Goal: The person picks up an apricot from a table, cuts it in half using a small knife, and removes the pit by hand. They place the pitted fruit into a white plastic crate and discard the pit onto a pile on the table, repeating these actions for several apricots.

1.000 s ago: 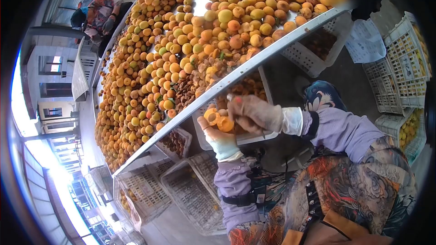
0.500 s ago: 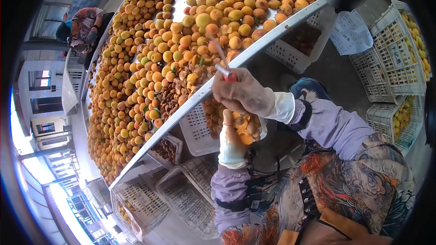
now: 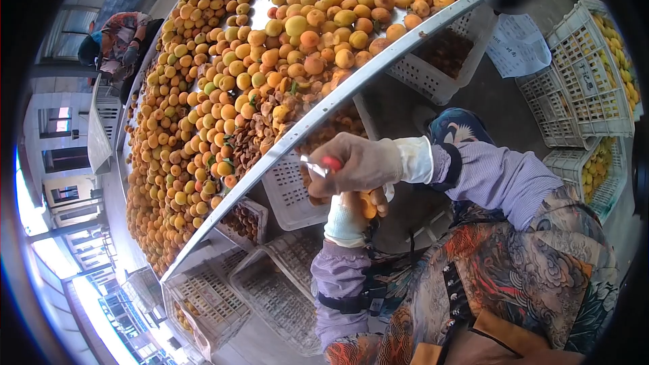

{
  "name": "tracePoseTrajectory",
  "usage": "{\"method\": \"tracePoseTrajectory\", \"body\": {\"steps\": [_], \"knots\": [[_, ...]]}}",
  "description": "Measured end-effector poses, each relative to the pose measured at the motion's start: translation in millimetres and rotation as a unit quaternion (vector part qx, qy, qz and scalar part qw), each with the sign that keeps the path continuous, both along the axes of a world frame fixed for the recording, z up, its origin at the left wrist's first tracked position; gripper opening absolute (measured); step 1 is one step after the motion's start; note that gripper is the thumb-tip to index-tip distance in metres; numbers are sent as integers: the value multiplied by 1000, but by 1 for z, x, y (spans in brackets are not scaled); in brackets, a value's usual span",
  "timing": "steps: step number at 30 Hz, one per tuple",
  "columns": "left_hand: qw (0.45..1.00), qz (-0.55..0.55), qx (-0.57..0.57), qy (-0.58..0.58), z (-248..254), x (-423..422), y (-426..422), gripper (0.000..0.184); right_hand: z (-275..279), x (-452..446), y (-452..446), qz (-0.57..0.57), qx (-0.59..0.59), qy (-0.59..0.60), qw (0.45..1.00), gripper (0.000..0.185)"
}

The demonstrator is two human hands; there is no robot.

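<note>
My right hand (image 3: 358, 165) is closed around a knife with a red handle (image 3: 332, 163); its metal part shows at the left of the fist, and the blade is hard to make out. Just below, partly covered by the right hand, my left hand (image 3: 351, 204) has its fingers curled around an orange apricot (image 3: 368, 205). Both hands wear pale wrist cuffs. They are over a white perforated crate (image 3: 291, 192) with orange fruit pieces in it, beside the metal rim (image 3: 270, 155) of a sloping table heaped with whole apricots (image 3: 230, 84).
A pile of brown pits (image 3: 250, 138) lies near the table rim. Crates of yellow fruit (image 3: 591, 74) stand at right, with a paper sheet (image 3: 517, 46) beside them. Stacked crates (image 3: 280, 294) stand at lower left. Another person (image 3: 122, 44) is at the table's far side.
My right hand has come down from the table rim onto my left hand. The knife, earlier pointing up over the fruit, has swung down with it. The view has shifted slightly.
</note>
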State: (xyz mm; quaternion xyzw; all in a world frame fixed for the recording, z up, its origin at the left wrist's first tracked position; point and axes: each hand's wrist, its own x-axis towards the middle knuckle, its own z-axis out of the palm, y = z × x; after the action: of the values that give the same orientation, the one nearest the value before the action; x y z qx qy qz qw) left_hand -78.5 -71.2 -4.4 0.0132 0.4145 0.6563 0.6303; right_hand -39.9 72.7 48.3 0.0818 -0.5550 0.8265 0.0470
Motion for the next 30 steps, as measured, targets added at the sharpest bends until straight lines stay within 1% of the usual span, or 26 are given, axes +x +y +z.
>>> {"method": "tracePoseTrajectory", "body": {"steps": [1,2,5,6,7,8,9,10,11,12,14,16,18,22,24,25,26,27,28,30], "knots": [[999,-10,20,24,-3,0,-1,51,5,5,4,24,38,-42,998,24],[998,-19,39,49,-4,-1,-2,51,8,6,5,24,37,-41,998,24],[999,-20,9,45,-8,0,-3,52,5,8,5,19,40,-43,998,21],[999,-23,9,45,-5,1,0,52,-5,3,3,-24,20,10,999,20],[998,-6,-23,53,2,4,5,53,-12,0,2,-65,0,64,996,20],[997,9,-57,59,9,7,8,55,-18,0,5,-69,-1,62,996,20],[997,5,-58,57,16,8,12,55,-20,0,12,-75,-118,27,990,25],[997,1,-63,33,24,6,18,56,-21,0,18,-78,-230,-7,970,29],[998,-2,-67,9,28,5,21,57,-20,-1,18,-127,-247,-68,958,32],[998,-1,-65,11,27,4,21,57,-17,-1,20,-126,-245,-66,959,32],[999,-12,-31,8,23,2,18,59,-12,2,22,-145,-339,-138,919,34],[999,1,-24,21,23,3,20,59,-8,3,22,-139,-326,-116,928,35],[999,12,-30,34,24,2,20,58,-4,4,19,-141,-192,-46,970,33],[1000,-7,-19,-5,21,0,16,56,8,8,10,-117,-168,-3,979,26],[1000,-14,-9,27,19,0,14,55,7,8,10,-104,-179,-17,978,24],[1000,-13,-9,26,18,1,13,55,2,5,9,-94,-147,-21,984,22],[999,-12,1,53,15,1,12,55,-3,3,9,-84,-115,-24,990,20],[997,-12,11,80,12,2,11,55,-7,3,10,-88,-26,-1,996,21],[997,-12,11,80,8,2,9,55,-7,3,9,-88,-26,-1,996,21],[995,-3,45,91,0,2,5,51,-5,4,7,-69,-14,44,997,22]]}}
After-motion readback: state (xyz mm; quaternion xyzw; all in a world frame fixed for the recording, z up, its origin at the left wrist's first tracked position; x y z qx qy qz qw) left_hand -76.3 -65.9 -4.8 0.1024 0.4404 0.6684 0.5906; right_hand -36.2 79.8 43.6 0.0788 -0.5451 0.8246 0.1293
